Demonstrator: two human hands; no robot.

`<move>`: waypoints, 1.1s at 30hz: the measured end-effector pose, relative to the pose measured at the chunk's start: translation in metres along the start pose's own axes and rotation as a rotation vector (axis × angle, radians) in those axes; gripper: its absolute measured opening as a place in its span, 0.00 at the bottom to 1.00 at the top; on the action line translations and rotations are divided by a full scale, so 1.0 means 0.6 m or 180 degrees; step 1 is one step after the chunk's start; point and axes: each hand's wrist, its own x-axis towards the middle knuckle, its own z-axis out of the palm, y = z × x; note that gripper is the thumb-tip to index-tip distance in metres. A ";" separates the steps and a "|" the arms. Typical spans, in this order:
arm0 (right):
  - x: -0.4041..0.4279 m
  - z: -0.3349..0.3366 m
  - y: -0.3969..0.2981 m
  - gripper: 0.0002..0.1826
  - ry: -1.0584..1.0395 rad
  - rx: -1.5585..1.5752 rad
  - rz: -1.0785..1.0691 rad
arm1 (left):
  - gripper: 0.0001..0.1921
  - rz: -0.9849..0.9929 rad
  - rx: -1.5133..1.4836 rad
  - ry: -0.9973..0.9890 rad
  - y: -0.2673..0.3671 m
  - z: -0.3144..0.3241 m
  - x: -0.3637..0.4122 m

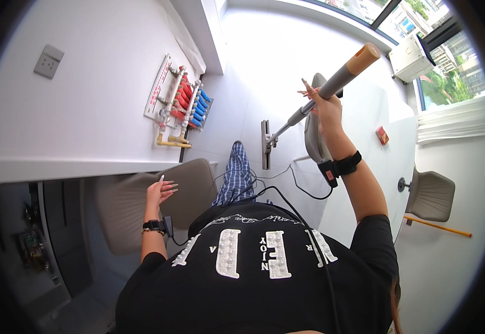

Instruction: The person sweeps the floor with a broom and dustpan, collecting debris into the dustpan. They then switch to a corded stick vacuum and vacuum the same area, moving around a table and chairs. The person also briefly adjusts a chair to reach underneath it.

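Observation:
My right hand (325,108) is around the grey grip of a long-handled mop (301,115), with some fingertips stretched out past the pole. The mop's tan end cap (367,53) points up toward the camera at the upper right. Its narrow grey head (266,145) is down on the pale floor tiles, just right of my foot. Out to the left, my left hand (160,194) is empty with its fingers apart, above a taupe chair (192,188). Both wrists wear black straps with small cabled devices.
A pipe manifold (184,100) with red and blue valves juts from the left wall. Black cables (294,177) hang by my legs. On the right, a white table (363,167) holds a small red box (382,135). Another chair (430,196) and an orange pole (438,226) are beyond.

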 end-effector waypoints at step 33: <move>1.494 0.417 -0.249 0.05 -0.1014 -0.0234 -0.0837 | 0.12 0.0245 0.0660 -0.1236 1.064 0.667 0.821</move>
